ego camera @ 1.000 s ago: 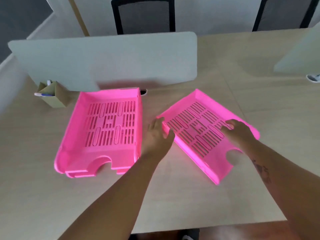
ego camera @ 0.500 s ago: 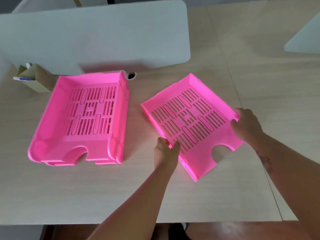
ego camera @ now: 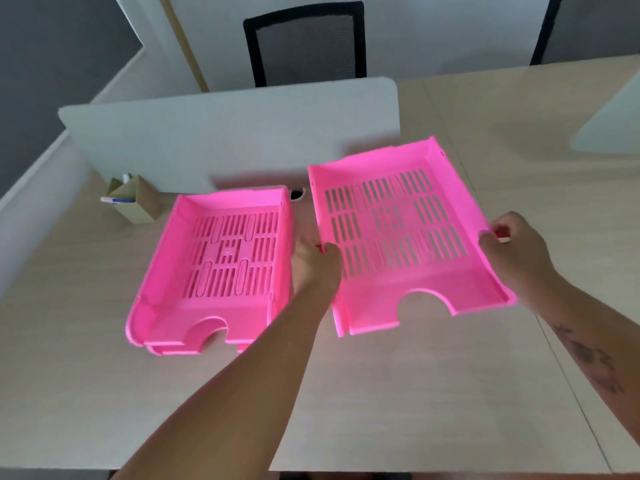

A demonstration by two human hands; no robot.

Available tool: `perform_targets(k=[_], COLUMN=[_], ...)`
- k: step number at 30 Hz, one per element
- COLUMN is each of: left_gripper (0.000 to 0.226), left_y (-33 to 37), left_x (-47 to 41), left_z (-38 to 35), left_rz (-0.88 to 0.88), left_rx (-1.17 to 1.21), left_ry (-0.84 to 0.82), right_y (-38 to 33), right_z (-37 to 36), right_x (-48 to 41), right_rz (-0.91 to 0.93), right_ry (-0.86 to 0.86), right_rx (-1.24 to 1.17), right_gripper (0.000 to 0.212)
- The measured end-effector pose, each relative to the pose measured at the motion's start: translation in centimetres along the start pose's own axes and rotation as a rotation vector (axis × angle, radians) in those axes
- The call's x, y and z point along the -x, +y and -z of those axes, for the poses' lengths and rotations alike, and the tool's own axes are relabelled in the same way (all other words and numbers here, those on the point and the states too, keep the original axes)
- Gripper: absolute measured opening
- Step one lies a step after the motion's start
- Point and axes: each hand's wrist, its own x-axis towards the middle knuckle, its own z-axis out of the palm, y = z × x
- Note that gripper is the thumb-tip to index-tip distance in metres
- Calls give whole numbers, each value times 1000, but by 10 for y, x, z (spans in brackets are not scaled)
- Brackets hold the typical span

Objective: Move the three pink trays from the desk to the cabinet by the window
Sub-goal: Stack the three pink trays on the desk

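Note:
A pink slotted tray (ego camera: 408,292) is held above the desk, lifted and tilted toward me. My left hand (ego camera: 313,263) grips its left rim and my right hand (ego camera: 512,247) grips its right rim. To the left, a stack of two more pink trays (ego camera: 173,268) lies flat on the desk (ego camera: 415,393), the lower one showing only at the front edge. My left hand is close beside the stack's right wall.
A white divider panel (ego camera: 228,133) stands behind the trays. A small cardboard pen holder (ego camera: 133,200) sits at the left by the panel. A black mesh chair (ego camera: 304,43) stands beyond the desk. A second divider (ego camera: 613,123) is at the right edge.
The right-hand tray was lying askew on the desk; both hands took its side rims, lifted it and turned it square toward me. The stack on the left has not moved.

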Motion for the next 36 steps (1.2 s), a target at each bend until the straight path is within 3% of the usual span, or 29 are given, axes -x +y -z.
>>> perform_targets(k=[6,9,16,19,24,36], left_gripper=[16,25,22,18,14,24], left_y=[0,-13,-54,-74,-108,-121], left_x=[-61,-88,-135,-136,-130,-131], left_z=[118,183,298,313,305,305], left_rz=[-75,-66,32,46,60,111], left_rx=[-149,-186,-216,-282,-340,-278], left_ry=[51,83,86,107,1,-76], right_y=[-101,-152,-234,-240,-227,-214], right_z=[-48,-88,-178,-203,-218,-232], right_x=[46,73,131,146,158,170], right_rz=[89,93,123,105,30,32], right_ry=[-10,-49,-129,-151,-195,-206], right_rx=[-142,-208,-300,-290,-221,-153], right_gripper=[6,6,9,10,8,3])
